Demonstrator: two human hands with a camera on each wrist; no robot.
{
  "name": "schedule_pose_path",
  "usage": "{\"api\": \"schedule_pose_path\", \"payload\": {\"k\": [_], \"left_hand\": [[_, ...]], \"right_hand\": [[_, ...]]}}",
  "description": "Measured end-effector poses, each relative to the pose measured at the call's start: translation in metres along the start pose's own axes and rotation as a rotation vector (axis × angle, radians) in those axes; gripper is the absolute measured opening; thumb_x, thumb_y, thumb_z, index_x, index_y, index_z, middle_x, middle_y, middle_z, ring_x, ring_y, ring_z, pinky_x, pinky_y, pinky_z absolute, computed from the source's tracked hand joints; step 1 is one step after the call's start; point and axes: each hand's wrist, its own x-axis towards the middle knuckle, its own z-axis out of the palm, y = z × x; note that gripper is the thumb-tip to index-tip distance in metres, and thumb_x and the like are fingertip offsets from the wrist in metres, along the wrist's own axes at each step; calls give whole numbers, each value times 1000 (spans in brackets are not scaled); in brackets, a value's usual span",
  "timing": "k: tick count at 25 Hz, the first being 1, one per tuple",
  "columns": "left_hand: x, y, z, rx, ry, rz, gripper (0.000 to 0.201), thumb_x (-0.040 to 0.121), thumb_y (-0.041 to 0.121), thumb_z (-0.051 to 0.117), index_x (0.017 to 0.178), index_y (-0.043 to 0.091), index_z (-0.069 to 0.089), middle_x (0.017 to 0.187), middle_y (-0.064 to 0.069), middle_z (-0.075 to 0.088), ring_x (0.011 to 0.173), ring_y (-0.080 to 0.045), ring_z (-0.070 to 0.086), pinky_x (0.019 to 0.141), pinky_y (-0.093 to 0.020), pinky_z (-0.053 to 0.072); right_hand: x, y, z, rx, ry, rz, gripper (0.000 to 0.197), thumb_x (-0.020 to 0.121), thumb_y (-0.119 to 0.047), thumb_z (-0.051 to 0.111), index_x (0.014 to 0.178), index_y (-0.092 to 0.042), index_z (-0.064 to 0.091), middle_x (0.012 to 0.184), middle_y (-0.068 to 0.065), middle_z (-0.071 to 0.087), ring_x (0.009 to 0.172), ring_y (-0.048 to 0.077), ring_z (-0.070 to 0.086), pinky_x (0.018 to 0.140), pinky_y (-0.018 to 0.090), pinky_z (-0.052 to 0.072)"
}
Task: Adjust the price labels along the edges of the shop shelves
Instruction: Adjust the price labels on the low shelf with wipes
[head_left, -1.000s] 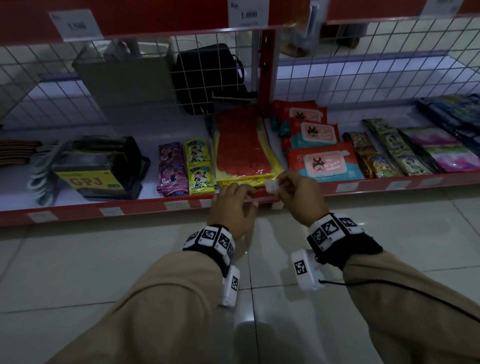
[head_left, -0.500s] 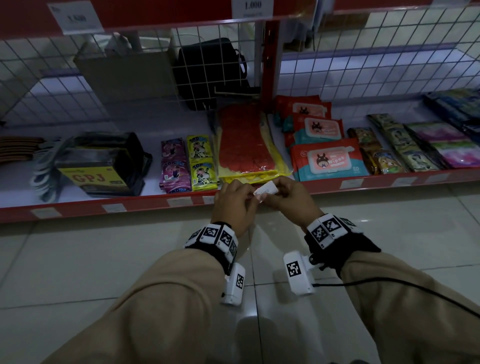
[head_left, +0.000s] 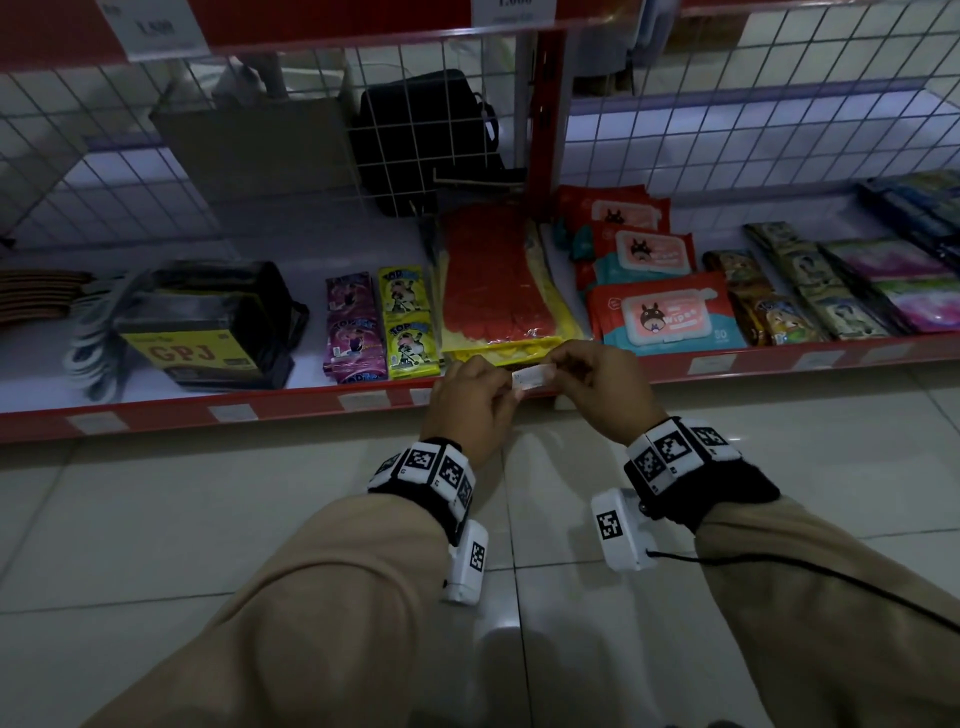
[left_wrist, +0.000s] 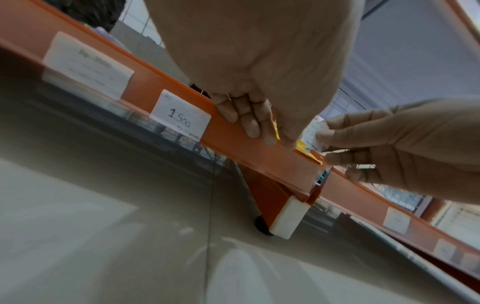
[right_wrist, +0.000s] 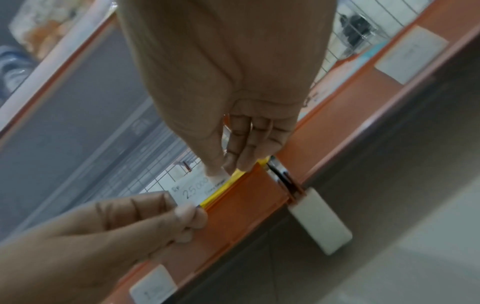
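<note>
A small white price label (head_left: 532, 375) is pinched at both ends, just above the red front edge of the bottom shelf (head_left: 311, 402). The left hand (head_left: 470, 397) is closed narrowly on the label's left end, thumb and forefinger nipped together, the other fingers curled under. The right hand (head_left: 592, 379) is closed on the right end the same way, fingertips (right_wrist: 223, 162) pressed onto the paper, where "25.000" can be read from the right wrist view. The label is held right beside the seam where two shelf rails meet, over a white foot cap (left_wrist: 288, 218). Along the rail to the left a flat "1.500" label (left_wrist: 180, 117) is seated in its strip. Glossy floor tiles (head_left: 156, 519) are spread below, with open room beneath both wrists. Behind the hands a yellow-edged plastic packet (head_left: 498, 291) is lying flat, wipes packs (head_left: 670, 317) beside it.
</note>
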Motion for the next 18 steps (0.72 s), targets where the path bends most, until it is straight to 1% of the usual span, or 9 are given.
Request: {"api": "schedule_pose_path", "payload": {"k": [1, 3, 5, 7, 9, 12, 14, 15, 18], "left_hand": [[0, -2, -2, 14, -28, 21, 16, 93, 21, 55, 98, 11, 66, 102, -6, 56, 102, -26, 46, 89, -39, 38], [-1, -4, -7, 33, -66, 62, 19, 91, 12, 54, 106, 12, 65, 108, -6, 57, 106, -26, 46, 92, -38, 38], [-3, -4, -12, 68, -66, 74, 23, 89, 10, 53, 109, 12, 62, 110, -6, 58, 106, -25, 47, 90, -38, 39], [-5, -4, -14, 114, -40, 63, 21, 88, 11, 52, 108, 12, 58, 109, -6, 57, 105, -25, 46, 87, -39, 41], [-7, -5, -15, 123, -13, 37, 21, 88, 12, 52, 109, 13, 56, 108, -5, 57, 105, -24, 45, 86, -38, 42], [-9, -5, -14, 128, -3, 37, 32, 88, 16, 54, 119, 16, 52, 112, -4, 56, 109, -23, 44, 91, -35, 39], [-9, -5, -13, 173, -16, 49, 41, 88, 19, 54, 129, 19, 48, 114, -5, 53, 110, -24, 43, 93, -35, 38], [-9, -5, -12, 197, -24, 54, 42, 89, 20, 53, 131, 19, 48, 114, -6, 52, 110, -25, 42, 92, -36, 38], [-8, -6, -10, 263, -43, 60, 34, 90, 21, 52, 123, 18, 55, 110, -7, 49, 108, -27, 42, 89, -38, 38]], "right_hand": [[1, 0, -2, -19, 29, -12, 8, 88, -14, 64, 93, -13, 70, 81, 3, 70, 72, 13, 63, 67, 25, 49], [2, 1, -3, -7, 114, -10, 9, 86, -13, 66, 95, -14, 69, 81, 2, 69, 73, 12, 63, 66, 22, 48], [3, 1, 0, -50, 157, -27, 8, 86, -15, 66, 94, -15, 67, 82, 0, 69, 77, 13, 63, 67, 25, 49], [1, 0, 3, -162, 144, -72, 6, 88, -16, 63, 93, -15, 66, 86, 2, 68, 83, 19, 62, 71, 32, 50], [-1, -2, 8, -286, 150, -150, 8, 88, -14, 61, 93, -12, 67, 89, 7, 65, 87, 26, 58, 72, 38, 49], [-2, -6, 14, -443, 149, -231, 11, 86, -13, 61, 94, -9, 67, 91, 13, 64, 88, 33, 56, 72, 42, 46], [-2, -7, 18, -526, 106, -225, 14, 87, -14, 59, 97, -10, 67, 94, 12, 64, 90, 34, 56, 73, 43, 44], [-3, -8, 19, -552, 81, -218, 15, 87, -15, 58, 98, -11, 67, 95, 12, 64, 90, 33, 55, 73, 42, 43], [-7, -7, 21, -609, 32, -232, 17, 86, -18, 56, 97, -11, 67, 94, 11, 64, 91, 33, 54, 72, 43, 43]]}}
